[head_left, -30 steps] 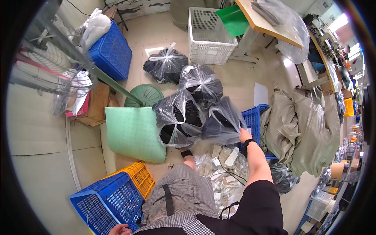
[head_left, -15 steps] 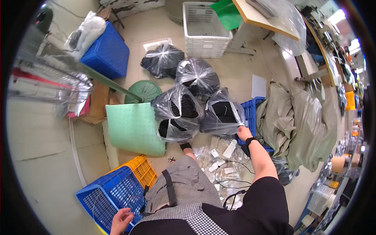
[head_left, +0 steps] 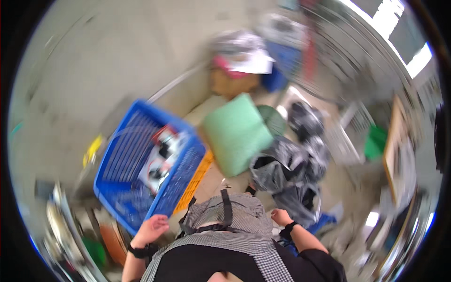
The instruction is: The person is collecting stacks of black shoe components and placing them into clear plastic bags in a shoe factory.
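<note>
Blue plastic formed the crate point(head_left: 181, 174) just ahead of the left hand point(head_left: 153, 229), its near corner so close to the fingertips that contact could not be told. That hand was loosely open, its fingers slightly bent. Red, white and black items point(head_left: 162, 160), too blurred to name, lay inside the crate, beyond the left hand. An orange-yellow crate point(head_left: 197, 181) showed along its right side, ahead of and between the hands. The right hand point(head_left: 282, 217) was partly curled; whether it was closed on anything could not be told. Just ahead of it and to its right lay a clear plastic bag point(head_left: 296, 202) with dark contents, and more dark-filled bags point(head_left: 305, 120) clustered farther ahead. A pale green sheet point(head_left: 237, 136) lay between the two hands' lines, well ahead of both. Well ahead and to the right of the right hand, a white crate point(head_left: 345, 136) stood near a worktop point(head_left: 393, 141). Black bands point(head_left: 138, 251) circled both wrists.
</note>
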Available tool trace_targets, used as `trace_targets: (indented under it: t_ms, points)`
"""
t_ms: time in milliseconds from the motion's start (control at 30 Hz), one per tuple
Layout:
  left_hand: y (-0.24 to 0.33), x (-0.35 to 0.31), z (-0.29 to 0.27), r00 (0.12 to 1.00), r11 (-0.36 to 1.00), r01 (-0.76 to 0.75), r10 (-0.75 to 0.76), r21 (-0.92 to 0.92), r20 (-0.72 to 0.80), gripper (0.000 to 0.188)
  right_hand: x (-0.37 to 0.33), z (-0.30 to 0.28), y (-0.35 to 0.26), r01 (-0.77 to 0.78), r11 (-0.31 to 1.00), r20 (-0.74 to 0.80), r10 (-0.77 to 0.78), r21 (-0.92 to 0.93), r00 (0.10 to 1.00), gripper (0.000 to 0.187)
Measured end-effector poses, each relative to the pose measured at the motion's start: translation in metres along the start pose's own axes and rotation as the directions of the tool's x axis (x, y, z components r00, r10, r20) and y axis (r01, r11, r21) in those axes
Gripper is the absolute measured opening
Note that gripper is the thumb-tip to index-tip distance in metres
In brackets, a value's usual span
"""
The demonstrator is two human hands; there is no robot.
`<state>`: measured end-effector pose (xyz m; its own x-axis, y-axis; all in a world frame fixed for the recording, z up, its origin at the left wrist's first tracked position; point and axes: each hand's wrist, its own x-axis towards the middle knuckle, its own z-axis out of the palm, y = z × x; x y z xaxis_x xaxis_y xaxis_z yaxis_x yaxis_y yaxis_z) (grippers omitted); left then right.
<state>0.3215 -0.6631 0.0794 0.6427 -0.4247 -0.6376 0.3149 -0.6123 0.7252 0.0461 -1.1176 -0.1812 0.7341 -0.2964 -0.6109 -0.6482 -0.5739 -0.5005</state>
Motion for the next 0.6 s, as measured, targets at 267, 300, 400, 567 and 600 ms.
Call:
trace_targets:
  t_ms: [267,300,400,567,600]
  points:
    - [-0.116,-0.137,0.044,0.825,0.932,0.052,-0.242,-0.358,-0.511,0.040,0.099,-0.061,-0.179,0.536,0.710,0.405,-0.370,-0.458,0.836,0.026]
    - [-0.123,-0.145,0.054,0.787,0.915,0.047,-0.281,-0.401,-0.549,0.041,0.112,-0.057,-0.215,0.617,0.676,0.425,-0.459,-0.402,0.780,0.025]
    - [-0.137,-0.171,0.119,0.671,0.829,0.026,-0.428,-0.558,-0.605,0.043,0.118,-0.049,-0.321,0.809,0.543,0.559,-0.607,-0.227,0.564,0.022]
    - [-0.133,-0.160,0.228,0.451,0.710,-0.067,-0.605,-0.701,-0.656,0.048,0.108,-0.006,-0.450,0.978,0.199,0.792,-0.586,-0.068,0.174,0.023]
    - [-0.126,-0.155,0.247,0.393,0.655,-0.103,-0.665,-0.749,-0.636,0.048,0.101,0.003,-0.468,0.990,0.138,0.840,-0.532,-0.034,0.103,0.023]
